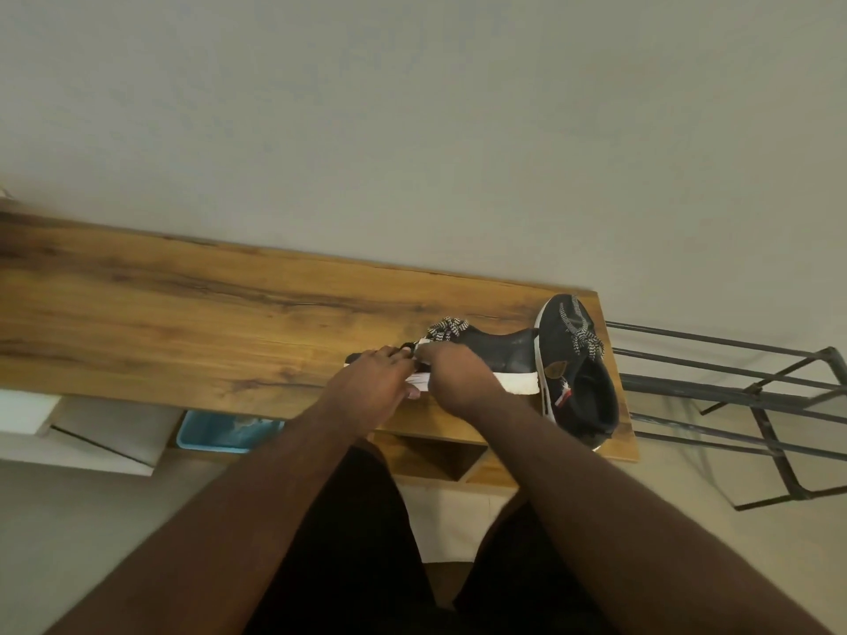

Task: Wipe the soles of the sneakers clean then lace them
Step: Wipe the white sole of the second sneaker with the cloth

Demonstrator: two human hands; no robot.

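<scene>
A black sneaker (502, 357) with a thick white sole lies along the wooden table (183, 323), its toe pointing left under my hands. Its black-and-white patterned lace (447, 330) bunches loosely above the tongue. My left hand (373, 382) rests over the toe end with fingers curled on the shoe. My right hand (453, 378) grips the middle of the same sneaker at the lace area; its fingertips are hidden. A white strip shows between the hands near the sole. A second black sneaker (580, 368) stands at the table's right end, laced with the same patterned lace.
A dark metal wire rack (742, 396) stands right of the table. Below the table edge sit a light blue tray (224, 430) and a white box (91, 433). A plain wall rises behind the table.
</scene>
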